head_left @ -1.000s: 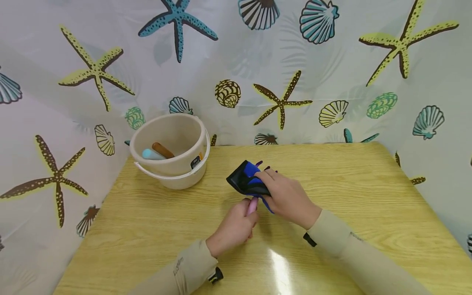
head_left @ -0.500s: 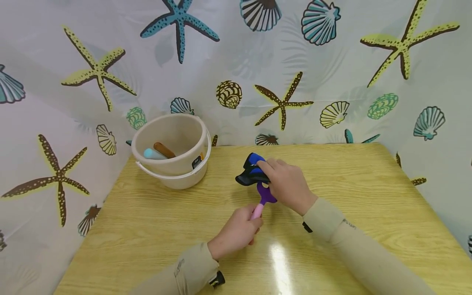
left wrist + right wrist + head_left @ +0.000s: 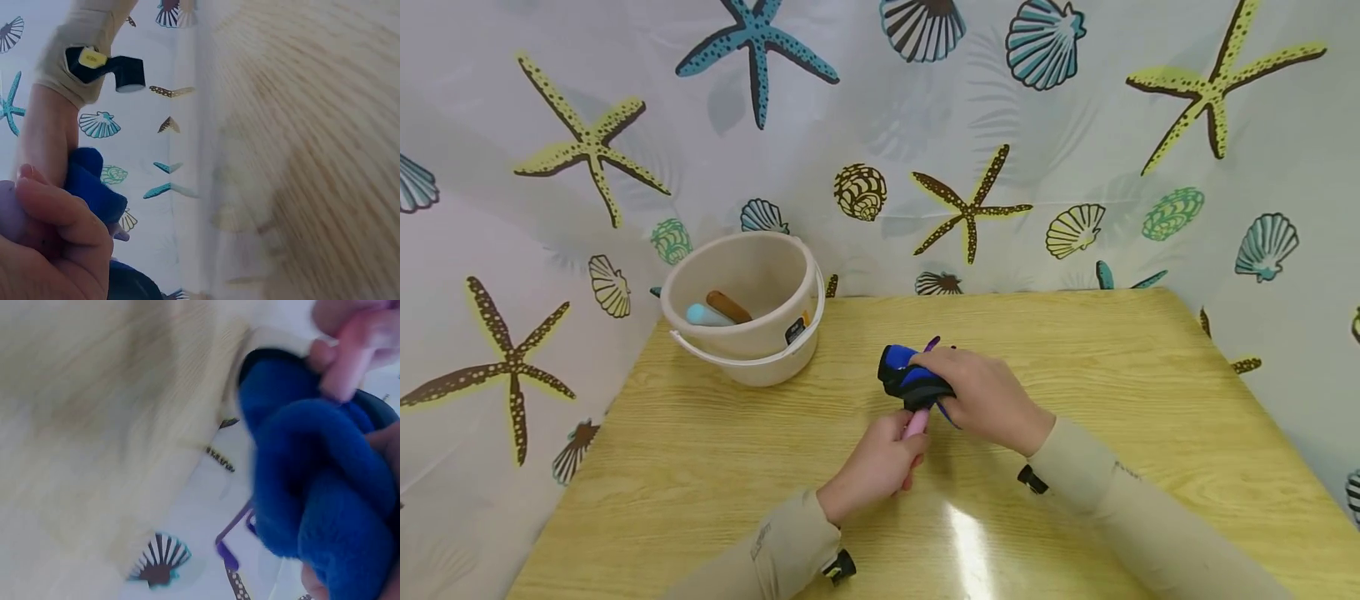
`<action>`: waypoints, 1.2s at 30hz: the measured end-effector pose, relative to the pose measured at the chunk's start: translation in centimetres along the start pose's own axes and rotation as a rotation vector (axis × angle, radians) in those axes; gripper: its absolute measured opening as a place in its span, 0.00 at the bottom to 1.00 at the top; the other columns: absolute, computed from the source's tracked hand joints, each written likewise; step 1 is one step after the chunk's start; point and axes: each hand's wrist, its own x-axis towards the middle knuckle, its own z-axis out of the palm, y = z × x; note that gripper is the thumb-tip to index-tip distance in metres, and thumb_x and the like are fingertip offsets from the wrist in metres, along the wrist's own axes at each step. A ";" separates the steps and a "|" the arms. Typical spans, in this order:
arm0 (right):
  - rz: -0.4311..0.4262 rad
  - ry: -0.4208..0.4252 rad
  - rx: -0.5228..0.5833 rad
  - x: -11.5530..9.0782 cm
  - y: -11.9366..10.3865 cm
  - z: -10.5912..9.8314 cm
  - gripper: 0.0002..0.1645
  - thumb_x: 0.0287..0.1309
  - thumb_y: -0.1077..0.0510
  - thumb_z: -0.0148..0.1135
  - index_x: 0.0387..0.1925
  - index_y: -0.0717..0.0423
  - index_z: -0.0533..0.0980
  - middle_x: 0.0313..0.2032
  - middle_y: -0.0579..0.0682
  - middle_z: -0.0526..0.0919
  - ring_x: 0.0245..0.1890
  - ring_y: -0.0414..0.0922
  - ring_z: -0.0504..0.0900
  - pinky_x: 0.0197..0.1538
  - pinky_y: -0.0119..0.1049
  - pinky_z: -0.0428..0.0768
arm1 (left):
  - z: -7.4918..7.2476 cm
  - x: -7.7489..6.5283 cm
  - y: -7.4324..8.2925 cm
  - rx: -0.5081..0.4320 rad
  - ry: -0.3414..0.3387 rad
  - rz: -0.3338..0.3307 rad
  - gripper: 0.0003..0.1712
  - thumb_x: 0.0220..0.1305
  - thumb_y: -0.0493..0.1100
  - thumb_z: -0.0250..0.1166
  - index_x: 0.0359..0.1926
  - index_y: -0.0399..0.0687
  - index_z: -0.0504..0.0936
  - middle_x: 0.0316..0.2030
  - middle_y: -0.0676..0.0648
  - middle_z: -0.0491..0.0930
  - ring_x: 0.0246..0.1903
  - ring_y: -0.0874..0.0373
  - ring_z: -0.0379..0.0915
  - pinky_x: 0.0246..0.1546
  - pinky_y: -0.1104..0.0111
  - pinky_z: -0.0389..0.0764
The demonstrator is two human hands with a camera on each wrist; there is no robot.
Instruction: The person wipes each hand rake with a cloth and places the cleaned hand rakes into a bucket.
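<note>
My left hand [image 3: 876, 462] grips the pink handle [image 3: 916, 422] of a small hand rake with a purple head, held just over the table. Around the head, my right hand [image 3: 987, 396] holds a folded blue and black cloth [image 3: 904, 375]. Most of the head is hidden by cloth and fingers; a purple prong [image 3: 229, 555] pokes out beyond them in the right wrist view. That view also shows the cloth's fluffy blue side bunched against the end of the handle. In the left wrist view, curled fingers [image 3: 69, 219] wrap the handle.
On the back left of the wooden table [image 3: 1075, 358] stands a cream bucket [image 3: 760, 354], its white carrying handle hanging down in front. A light blue handle [image 3: 706, 315] and a brown handle [image 3: 727, 307] lean inside. A shell-patterned curtain [image 3: 917, 108] hangs behind.
The cloth in my right hand went up and off the rake's purple neck, then came back down over it. My left hand dipped slightly toward me and returned, gripping the handle throughout.
</note>
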 end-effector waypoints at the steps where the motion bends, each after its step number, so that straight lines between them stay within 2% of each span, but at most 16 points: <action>1: 0.002 0.014 -0.034 0.2 0.2 0.1 0.30 0.48 0.63 0.67 0.56 0.50 0.73 0.45 0.49 0.81 0.41 0.45 0.78 0.33 0.47 0.83 | 0.0 -0.1 0.1 0.002 0.001 -0.001 0.06 0.66 0.39 0.52 0.37 0.40 0.72 0.18 0.47 0.70 0.07 0.58 0.63 0.04 0.72 0.64; 5: 0.000 0.063 -0.136 0.9 0.8 0.4 0.30 0.47 0.63 0.67 0.56 0.52 0.74 0.42 0.48 0.80 0.38 0.45 0.77 0.26 0.44 0.82 | 0.1 -0.4 0.4 0.012 0.005 -0.001 0.08 0.67 0.40 0.53 0.42 0.40 0.72 0.20 0.45 0.72 0.08 0.59 0.63 0.04 0.73 0.64; 10: 0.025 0.141 -0.252 1.4 1.7 0.3 0.34 0.45 0.63 0.67 0.58 0.51 0.73 0.40 0.51 0.80 0.34 0.48 0.78 0.23 0.43 0.82 | 0.3 -0.8 0.7 0.001 -0.012 -0.014 0.06 0.68 0.41 0.53 0.41 0.43 0.73 0.20 0.47 0.71 0.08 0.59 0.62 0.04 0.73 0.64; 12: 0.052 0.181 -0.264 1.4 2.0 -0.2 0.39 0.44 0.63 0.65 0.62 0.48 0.70 0.39 0.52 0.80 0.29 0.48 0.77 0.21 0.42 0.80 | 0.3 -0.8 0.8 0.002 -0.013 -0.010 0.06 0.68 0.42 0.54 0.40 0.44 0.73 0.19 0.48 0.71 0.08 0.59 0.62 0.04 0.73 0.64; 15: 0.095 0.256 -0.216 1.1 2.1 -1.3 0.44 0.45 0.62 0.62 0.67 0.43 0.64 0.37 0.55 0.80 0.26 0.49 0.76 0.25 0.44 0.75 | 0.3 -0.8 1.1 -0.004 -0.001 -0.002 0.06 0.68 0.42 0.54 0.40 0.45 0.72 0.19 0.48 0.71 0.08 0.59 0.62 0.04 0.73 0.64; 18: 0.126 0.317 -0.167 0.5 2.1 -2.5 0.42 0.48 0.60 0.62 0.67 0.43 0.65 0.35 0.56 0.80 0.24 0.50 0.74 0.24 0.44 0.72 | 0.2 -0.7 1.4 -0.029 0.015 0.004 0.07 0.67 0.42 0.54 0.41 0.43 0.72 0.19 0.47 0.71 0.08 0.59 0.62 0.04 0.73 0.63; 22: 0.113 0.248 -0.113 -1.0 1.9 -2.8 0.34 0.49 0.58 0.67 0.61 0.49 0.71 0.37 0.55 0.75 0.30 0.47 0.72 0.29 0.45 0.79 | -0.2 -0.7 1.9 -0.064 0.010 0.011 0.08 0.66 0.42 0.54 0.42 0.42 0.72 0.20 0.46 0.71 0.08 0.59 0.62 0.04 0.73 0.63; 25: 0.091 0.152 -0.049 -1.9 1.6 -2.5 0.31 0.48 0.54 0.72 0.56 0.51 0.73 0.50 0.58 0.70 0.42 0.50 0.74 0.39 0.49 0.82 | -0.2 -0.7 2.2 -0.088 -0.017 0.011 0.07 0.66 0.41 0.54 0.41 0.42 0.72 0.19 0.46 0.70 0.08 0.58 0.62 0.04 0.73 0.63; 28: 0.077 0.117 0.000 -2.1 1.2 -2.2 0.32 0.46 0.49 0.74 0.52 0.54 0.73 0.59 0.59 0.66 0.48 0.51 0.73 0.43 0.51 0.82 | -0.1 -0.7 2.2 -0.099 -0.036 0.008 0.06 0.67 0.39 0.53 0.41 0.40 0.71 0.19 0.47 0.70 0.08 0.58 0.61 0.05 0.73 0.62; 30: 0.066 0.118 0.010 -2.0 1.0 -1.9 0.33 0.45 0.47 0.74 0.51 0.54 0.71 0.56 0.58 0.70 0.49 0.50 0.73 0.45 0.51 0.81 | 0.0 -0.7 2.2 -0.083 -0.031 0.009 0.06 0.66 0.38 0.53 0.40 0.40 0.71 0.19 0.47 0.70 0.08 0.59 0.61 0.05 0.73 0.63; 33: 0.045 0.126 -0.012 -1.6 0.7 -1.5 0.41 0.47 0.50 0.74 0.60 0.57 0.66 0.47 0.57 0.79 0.44 0.48 0.76 0.43 0.50 0.81 | 0.0 -0.6 2.2 -0.059 -0.008 0.006 0.05 0.65 0.37 0.53 0.40 0.39 0.71 0.19 0.47 0.70 0.08 0.58 0.62 0.05 0.73 0.63; 36: 0.010 0.111 -0.033 -1.4 0.4 -1.1 0.47 0.48 0.55 0.72 0.68 0.56 0.59 0.40 0.56 0.83 0.37 0.47 0.78 0.39 0.49 0.81 | -0.1 -0.5 2.0 -0.039 0.005 -0.008 0.06 0.64 0.37 0.53 0.39 0.38 0.72 0.18 0.47 0.70 0.08 0.58 0.63 0.05 0.73 0.64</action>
